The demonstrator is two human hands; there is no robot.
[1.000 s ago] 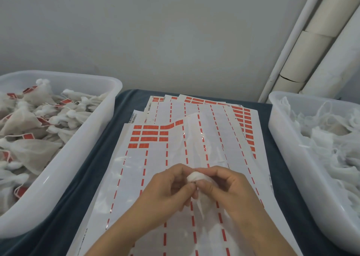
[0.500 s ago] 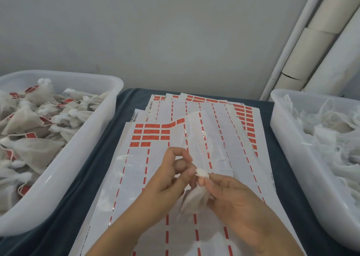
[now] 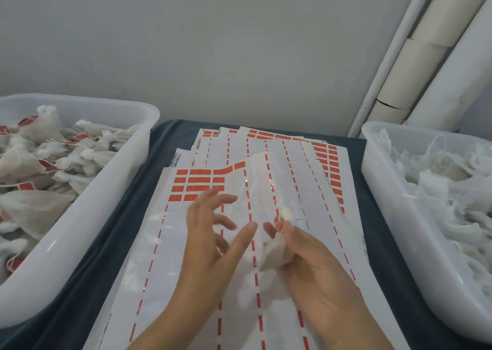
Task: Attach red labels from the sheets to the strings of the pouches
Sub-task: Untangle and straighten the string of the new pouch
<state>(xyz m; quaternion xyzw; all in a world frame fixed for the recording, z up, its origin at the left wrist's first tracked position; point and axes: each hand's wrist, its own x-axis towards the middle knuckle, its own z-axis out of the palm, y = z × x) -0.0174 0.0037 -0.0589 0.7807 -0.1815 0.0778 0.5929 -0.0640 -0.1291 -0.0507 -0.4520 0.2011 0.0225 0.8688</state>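
My right hand (image 3: 311,264) grips a small white mesh pouch (image 3: 275,254) near its gathered neck, and the tied top (image 3: 288,213) sticks up above my fingers. My left hand (image 3: 213,232) hovers just left of the pouch with fingers spread and nothing in it, its fingertips near the block of red labels (image 3: 198,183) left on the top label sheet (image 3: 170,243). Several label sheets lie fanned on the dark cloth in the middle.
A white tub (image 3: 87,216) on the left holds pouches with red labels on their strings. A white tub (image 3: 386,216) on the right holds unlabelled pouches. Pale pipes (image 3: 426,57) lean against the wall at the back right.
My left hand has let go of the pouch top and spread, moving up and left towards the red labels. My right hand keeps the pouch and has shifted slightly right.
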